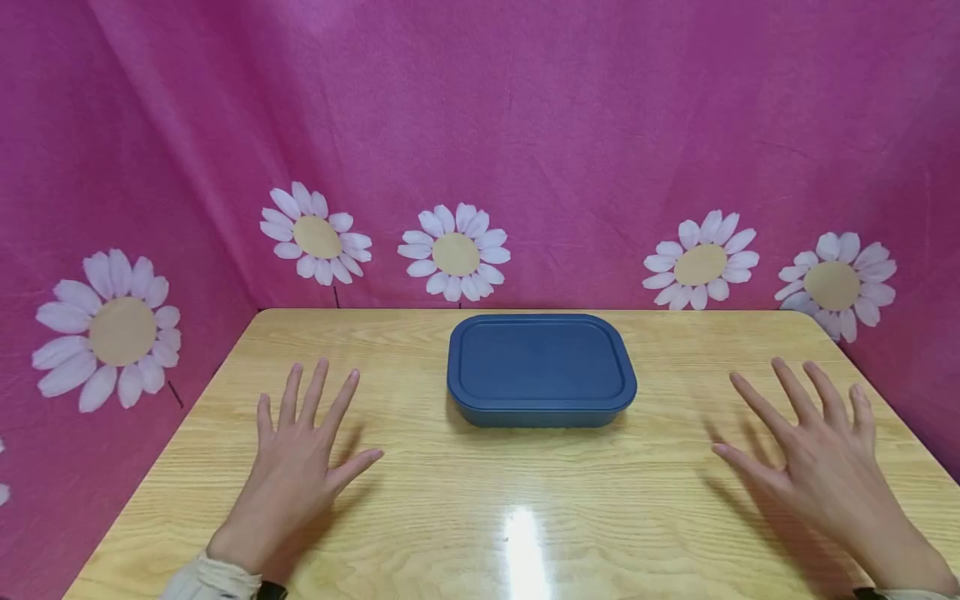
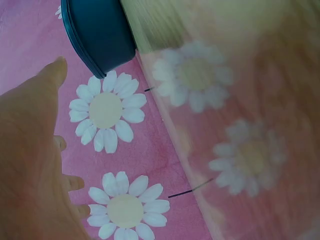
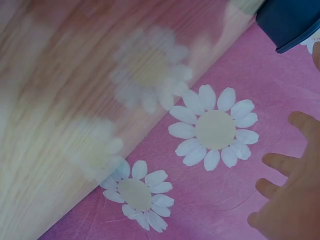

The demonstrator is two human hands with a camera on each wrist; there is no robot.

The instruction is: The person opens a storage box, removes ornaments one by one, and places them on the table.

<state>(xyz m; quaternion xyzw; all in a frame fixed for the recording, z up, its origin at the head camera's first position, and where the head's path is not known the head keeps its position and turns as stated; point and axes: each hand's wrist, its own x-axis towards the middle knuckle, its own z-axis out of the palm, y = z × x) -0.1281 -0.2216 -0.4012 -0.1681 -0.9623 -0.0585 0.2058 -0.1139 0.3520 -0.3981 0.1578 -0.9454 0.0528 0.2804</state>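
Observation:
A dark blue rectangular food container (image 1: 542, 367) with its lid on sits toward the back of the table, between the two hands. To its left, my left hand (image 1: 300, 458) is held over the table with fingers spread and nothing in it. My right hand (image 1: 817, 467) is likewise spread, over the table on the other side, holding nothing. Both hands are apart from the container. One end of the container (image 2: 100, 35) shows at the top of the left wrist view, beyond the left thumb. In the right wrist view its corner (image 3: 290, 22) appears at upper right.
The wooden table (image 1: 420, 517) is glossy and reflects a light near its front. A pink curtain (image 1: 570, 150) printed with white daisies hangs along the table's back and left side and continues on the right.

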